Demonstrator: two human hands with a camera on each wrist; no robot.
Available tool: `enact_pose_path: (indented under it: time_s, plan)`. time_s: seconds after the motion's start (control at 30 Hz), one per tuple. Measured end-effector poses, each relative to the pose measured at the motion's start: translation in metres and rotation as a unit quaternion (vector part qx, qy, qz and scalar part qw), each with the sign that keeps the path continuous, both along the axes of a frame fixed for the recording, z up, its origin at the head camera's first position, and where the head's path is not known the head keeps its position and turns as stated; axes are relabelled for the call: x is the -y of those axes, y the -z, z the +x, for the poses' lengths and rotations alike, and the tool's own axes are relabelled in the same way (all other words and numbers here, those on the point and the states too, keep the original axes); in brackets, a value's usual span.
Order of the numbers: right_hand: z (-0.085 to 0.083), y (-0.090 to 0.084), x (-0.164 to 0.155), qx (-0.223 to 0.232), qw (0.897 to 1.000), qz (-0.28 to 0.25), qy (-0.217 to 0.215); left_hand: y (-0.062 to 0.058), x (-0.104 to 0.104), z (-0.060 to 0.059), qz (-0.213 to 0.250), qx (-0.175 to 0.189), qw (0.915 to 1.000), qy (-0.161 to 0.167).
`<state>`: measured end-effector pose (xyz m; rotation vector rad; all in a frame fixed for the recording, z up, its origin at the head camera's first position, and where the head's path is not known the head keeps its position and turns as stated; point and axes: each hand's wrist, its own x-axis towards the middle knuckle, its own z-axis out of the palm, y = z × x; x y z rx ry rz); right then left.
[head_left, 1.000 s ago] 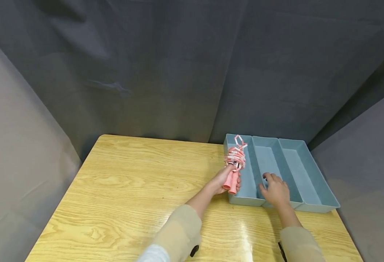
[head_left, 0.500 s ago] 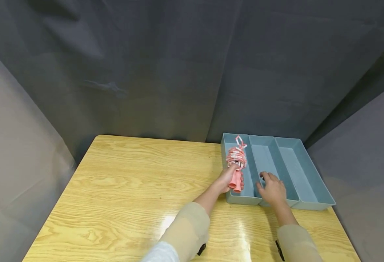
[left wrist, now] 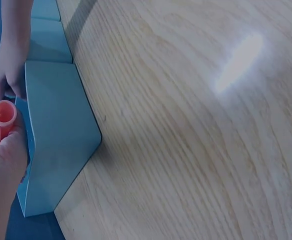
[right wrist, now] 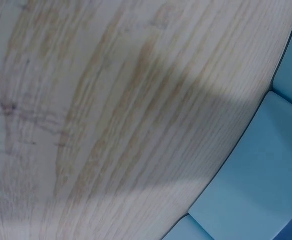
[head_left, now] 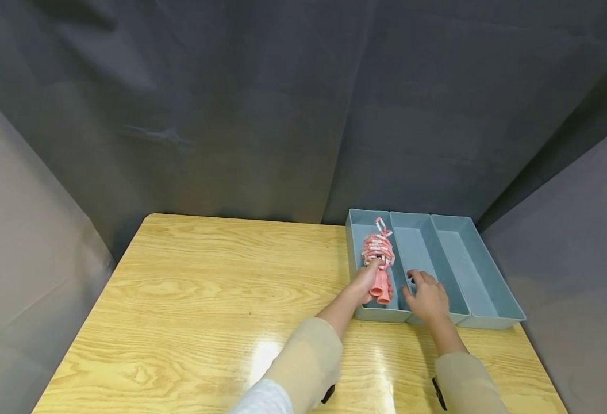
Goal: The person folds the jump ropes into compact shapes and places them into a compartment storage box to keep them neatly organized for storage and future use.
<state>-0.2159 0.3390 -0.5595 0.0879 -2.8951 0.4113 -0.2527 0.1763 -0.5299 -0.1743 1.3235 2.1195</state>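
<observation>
A pink-and-white beaded jump rope (head_left: pixel 377 247) is bundled into a coil with its two pink handles together. My left hand (head_left: pixel 367 283) grips it by the handles, over the near part of the tray's left compartment; the handle ends (left wrist: pixel 5 112) point toward the camera in the left wrist view. The blue-grey tray (head_left: pixel 495 323) has three long compartments. Over the near end of its middle compartment, beside the left divider, is my right hand (head_left: pixel 430 296), fingers loosely bent and thumb apart. A small dark spot (head_left: pixel 413 280) shows by its fingertips, too small to identify.
The tray stands at the right end of a wooden table (head_left: pixel 205 299), close to a dark curtain (head_left: pixel 231 115) behind. Grey panels rise on the left (head_left: pixel 24 241) and right (head_left: pixel 567 230).
My left hand has carried the jump rope slightly to the right, farther over the left compartment. My right hand keeps its place over the tray. The whole view has shifted slightly.
</observation>
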Motion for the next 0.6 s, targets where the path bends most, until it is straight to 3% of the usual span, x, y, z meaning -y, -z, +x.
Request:
enact_pose_path:
  time_s: [0.4, 0.6]
  plan:
    - [0.001, 0.002, 0.01, -0.016, 1.0, -0.008, -0.004, 0.015, -0.005, 0.0, 0.067, 0.056, 0.9961, -0.001]
    - [-0.001, 0.001, 0.011, -0.013, 1.0, -0.008, -0.003, 0.014, -0.006, 0.0, 0.1, 0.087, 0.991, -0.018]
